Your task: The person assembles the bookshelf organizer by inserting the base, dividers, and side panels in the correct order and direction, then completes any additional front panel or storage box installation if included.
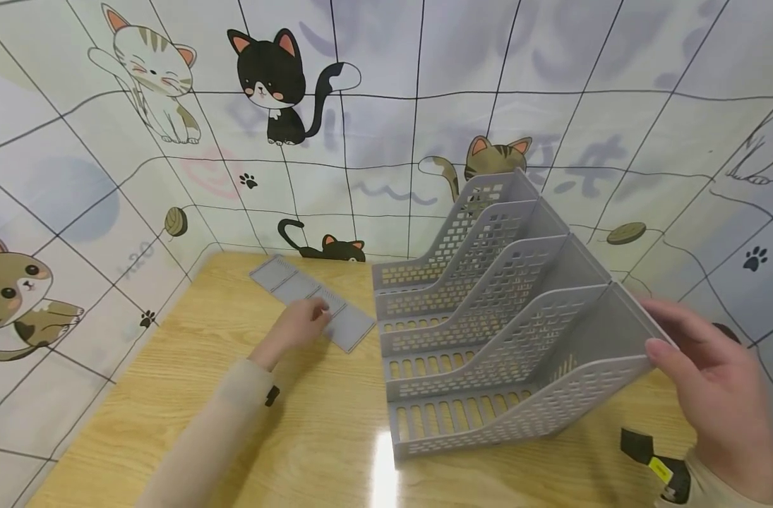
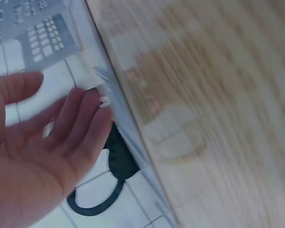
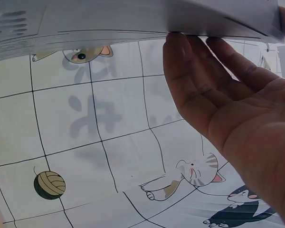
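A grey plastic file organizer with several slanted, perforated compartments stands tilted on the table. My right hand grips its right back edge, thumb on the near side and fingers behind; the right wrist view shows those fingers against the grey back panel. Left of the organizer a flat grey plastic panel with crosswise lines lies on the wood. My left hand is over the near side of this panel, and in the left wrist view the loosely bent fingers hold nothing.
The wooden table meets a cat-print, grid-lined sheet at the back and sides. A dark strap with a yellow tag sits at my right wrist.
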### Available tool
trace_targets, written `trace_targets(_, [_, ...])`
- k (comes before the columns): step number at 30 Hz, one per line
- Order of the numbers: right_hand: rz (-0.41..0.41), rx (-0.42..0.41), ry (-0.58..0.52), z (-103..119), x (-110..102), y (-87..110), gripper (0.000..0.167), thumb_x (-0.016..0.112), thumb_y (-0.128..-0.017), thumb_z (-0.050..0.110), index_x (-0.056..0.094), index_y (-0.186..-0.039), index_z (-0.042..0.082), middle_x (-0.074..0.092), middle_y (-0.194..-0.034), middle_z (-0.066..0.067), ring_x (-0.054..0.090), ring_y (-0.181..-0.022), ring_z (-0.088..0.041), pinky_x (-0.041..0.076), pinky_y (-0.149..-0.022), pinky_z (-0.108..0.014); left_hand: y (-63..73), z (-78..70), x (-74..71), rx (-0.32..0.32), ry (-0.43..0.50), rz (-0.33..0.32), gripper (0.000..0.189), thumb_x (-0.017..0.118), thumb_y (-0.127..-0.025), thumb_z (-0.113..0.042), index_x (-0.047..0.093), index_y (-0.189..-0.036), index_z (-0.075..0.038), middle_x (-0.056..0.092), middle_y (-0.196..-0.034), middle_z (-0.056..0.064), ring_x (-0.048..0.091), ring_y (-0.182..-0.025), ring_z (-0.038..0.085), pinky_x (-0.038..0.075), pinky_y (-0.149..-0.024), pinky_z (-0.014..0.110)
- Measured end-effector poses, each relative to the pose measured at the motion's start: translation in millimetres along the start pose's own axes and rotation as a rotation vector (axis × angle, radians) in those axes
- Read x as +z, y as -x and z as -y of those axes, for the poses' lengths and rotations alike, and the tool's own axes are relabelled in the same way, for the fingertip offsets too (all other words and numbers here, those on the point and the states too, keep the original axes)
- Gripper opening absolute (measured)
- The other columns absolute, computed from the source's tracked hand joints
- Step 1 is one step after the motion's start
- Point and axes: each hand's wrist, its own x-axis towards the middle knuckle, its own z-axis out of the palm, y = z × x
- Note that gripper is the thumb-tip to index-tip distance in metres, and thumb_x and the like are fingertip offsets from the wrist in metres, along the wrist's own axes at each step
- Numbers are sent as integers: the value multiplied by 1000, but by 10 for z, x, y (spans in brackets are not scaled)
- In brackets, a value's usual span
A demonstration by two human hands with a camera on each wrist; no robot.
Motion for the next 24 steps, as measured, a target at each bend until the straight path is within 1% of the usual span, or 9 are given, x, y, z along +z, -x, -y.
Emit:
trace_targets(2, [14, -17, -19, 31, 5, -9, 42, 54, -98, -14, 56, -140, -11, 66, -136, -8, 66, -111, -11, 50, -88, -11, -80, 24, -16, -91, -11, -41, 47, 53, -107, -26, 54, -135, 11, 65, -117, 27, 66, -97, 36, 56, -83, 49])
trace_targets(5, [28, -47, 71, 65, 20, -23, 43, 53, -99, -14, 55, -142, -9, 61, -144, -9, 64, -115, -10, 49, -89, -10, -196, 15, -16, -268, -95, -55, 69, 46, -108, -42, 40, -143, 17, 52, -132, 40, 58, -117, 51, 52, -96, 58])
trace_targets(8, [34, -57, 109, 62, 31, -29, 44, 52, -99, -13, 55, -143, -8, 58, -147, -9, 62, -116, -11, 49, -88, -10, -302, 12, 10, -427, -198, -31, 87, 42, -105, -58, 36, -144, 20, 48, -136, 44, 52, -125, 55, 49, -100, 60])
trace_targets(11, [30, -58, 101, 33, 38, -27, 44, 52, -99, -13, 55, -143, -7, 58, -147, -8, 62, -116, -11, 50, -87, -10, -416, 40, 60, -536, -239, -15, 101, 40, -100, -71, 36, -143, 20, 51, -133, 40, 57, -119, 50, 54, -92, 55])
trace_targets(14, [25, -57, 110, 26, 45, -28, 44, 53, -99, -13, 55, -143, -7, 59, -147, -7, 62, -117, -11, 49, -88, -9, -533, 77, 118, -575, -295, 11, 114, 35, -94, -81, 35, -146, 21, 49, -139, 38, 61, -116, 45, 56, -86, 47])
trace_targets(16, [25, -58, 105, 17, 46, -32, 44, 52, -99, -13, 55, -143, -7, 59, -146, -7, 61, -117, -11, 49, -88, -9, -583, 84, 151, -575, -355, 9, 119, 32, -93, -84, 35, -146, 22, 47, -143, 38, 61, -113, 42, 55, -75, 41])
trace_targets(19, [27, -55, 111, 8, 50, -36, 45, 52, -99, -13, 55, -143, -6, 59, -146, -5, 61, -116, -11, 49, -87, -9, -625, 77, 194, -583, -425, -16, 123, 33, -90, -87, 39, -141, 25, 52, -134, 35, 63, -102, 36, 50, -62, 35])
trace_targets(21, [32, -50, 110, 3, 48, -38, 46, 52, -99, -13, 54, -144, -6, 58, -146, -5, 61, -116, -11, 49, -87, -9, -638, 52, 211, -587, -444, -36, 124, 37, -89, -87, 38, -140, 25, 51, -131, 35, 58, -102, 37, 47, -62, 35])
trace_targets(24, [31, -37, 161, -22, 44, -37, 48, 53, -100, -11, 54, -147, -1, 58, -146, -1, 60, -116, -9, 48, -87, -8, -651, -16, 207, -601, -426, -42, 125, 44, -87, -86, 34, -142, 25, 51, -127, 33, 55, -104, 37, 50, -73, 38])
